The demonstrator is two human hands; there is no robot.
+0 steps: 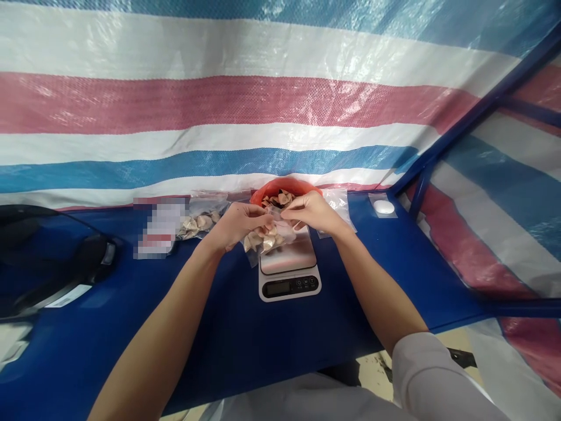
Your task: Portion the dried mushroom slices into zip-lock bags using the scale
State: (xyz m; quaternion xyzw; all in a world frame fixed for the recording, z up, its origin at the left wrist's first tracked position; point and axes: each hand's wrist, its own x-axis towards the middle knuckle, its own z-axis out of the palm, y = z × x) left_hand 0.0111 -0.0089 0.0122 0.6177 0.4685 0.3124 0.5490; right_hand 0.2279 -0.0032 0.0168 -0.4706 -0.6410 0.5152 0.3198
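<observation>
Between my hands hangs a clear zip bag [268, 242] with several pale brown dried pieces in it. My left hand [244, 223] pinches the bag's top edge on the left. My right hand [313, 211] has its fingers pinched together at the bag's other upper corner. Below the bag is a white kitchen scale [289, 266] with a shiny plate, partly covered by the bag; I cannot make out a reading on its dark display. Just behind my hands, a red plastic bag [287, 186] stands open with more brown dried pieces [284, 199] inside.
A filled clear bag [200, 222] lies to the left, beside a blurred-out flat item [161, 228]. Empty clear bags [339, 204] lie right of the red one. Farther right is a round white object [384, 207]. A black strapped device [65, 257] occupies the blue table's [236, 339] left end.
</observation>
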